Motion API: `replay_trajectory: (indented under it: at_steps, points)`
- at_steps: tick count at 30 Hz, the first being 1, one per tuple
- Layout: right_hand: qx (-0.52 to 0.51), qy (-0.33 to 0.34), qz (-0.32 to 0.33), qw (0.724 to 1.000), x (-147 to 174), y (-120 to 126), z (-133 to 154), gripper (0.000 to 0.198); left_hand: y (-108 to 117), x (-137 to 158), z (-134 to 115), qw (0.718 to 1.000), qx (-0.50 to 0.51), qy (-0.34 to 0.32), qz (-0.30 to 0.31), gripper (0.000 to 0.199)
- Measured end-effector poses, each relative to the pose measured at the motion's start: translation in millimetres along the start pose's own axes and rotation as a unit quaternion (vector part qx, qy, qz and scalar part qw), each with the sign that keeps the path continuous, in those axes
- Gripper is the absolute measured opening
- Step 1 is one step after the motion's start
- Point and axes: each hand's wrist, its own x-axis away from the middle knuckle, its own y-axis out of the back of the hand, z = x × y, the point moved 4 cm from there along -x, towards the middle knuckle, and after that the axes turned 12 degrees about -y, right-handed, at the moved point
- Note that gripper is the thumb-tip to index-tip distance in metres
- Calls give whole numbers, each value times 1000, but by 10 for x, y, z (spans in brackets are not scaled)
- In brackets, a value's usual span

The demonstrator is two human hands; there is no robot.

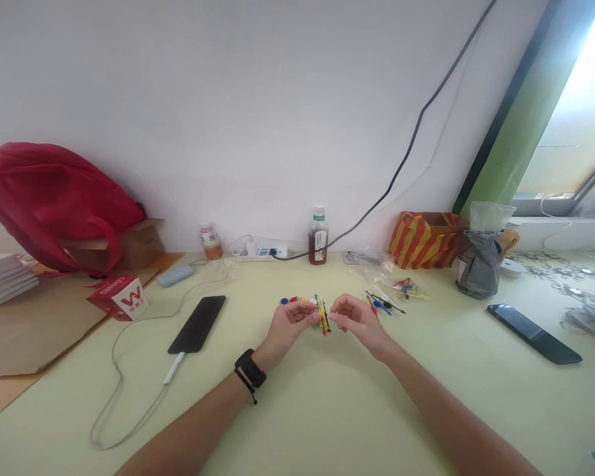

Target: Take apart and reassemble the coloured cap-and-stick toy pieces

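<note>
My left hand (pixel 292 327), with a black watch on its wrist, pinches a small bundle of thin colourful plastic pieces (pixel 323 316), yellow, black, red and green. The bundle stands roughly upright between my two hands. Just right of it, my right hand (pixel 359 322) is closed in a pinch; anything between its fingertips is too small to make out. Behind my left fingers lie small round blue, red and yellow pieces (pixel 284 301), partly hidden. To the right of my right hand are loose blue, red and black stick-like pieces (pixel 381 304) with pointed ends.
A plastic bag of similar pieces (pixel 407 288) lies farther right. A bottle of dark liquid (pixel 318 238) and a power strip (pixel 262 251) stand by the wall. On the left is a charging phone (pixel 197 324) with its cable; on the right, another phone (pixel 534 334) and a striped bag (pixel 421 241).
</note>
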Motion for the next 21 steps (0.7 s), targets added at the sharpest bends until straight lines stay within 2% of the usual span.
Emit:
replay_trajectory:
  at_steps: [7, 12, 14, 16, 17, 19, 21]
  points:
    - [106, 40, 24, 993, 15, -80, 1, 36, -30, 13, -35, 1000, 6, -3, 6, 34]
    - [150, 79, -14, 985, 58, -67, 21, 53, -26, 10, -39, 1000, 5, 4, 6, 34]
    - [163, 89, -30, 982, 71, -51, 26, 53, -26, 14, -41, 1000, 3, 6, 6, 34]
    - [180, 75, -36, 980, 61, -26, 5, 34, -28, 20, -41, 1000, -2, 8, 7, 35]
    - [187, 56, -34, 980, 47, -12, -18, 34, -28, 22, -40, 1000, -6, 8, 6, 35]
    - [193, 10, -18, 981, 13, 12, -66, 56, -25, 23, -36, 1000, -13, 7, 5, 35]
    - [186, -12, -9, 983, -10, 23, -78, 61, -22, 20, -30, 1000, -15, 6, 6, 36]
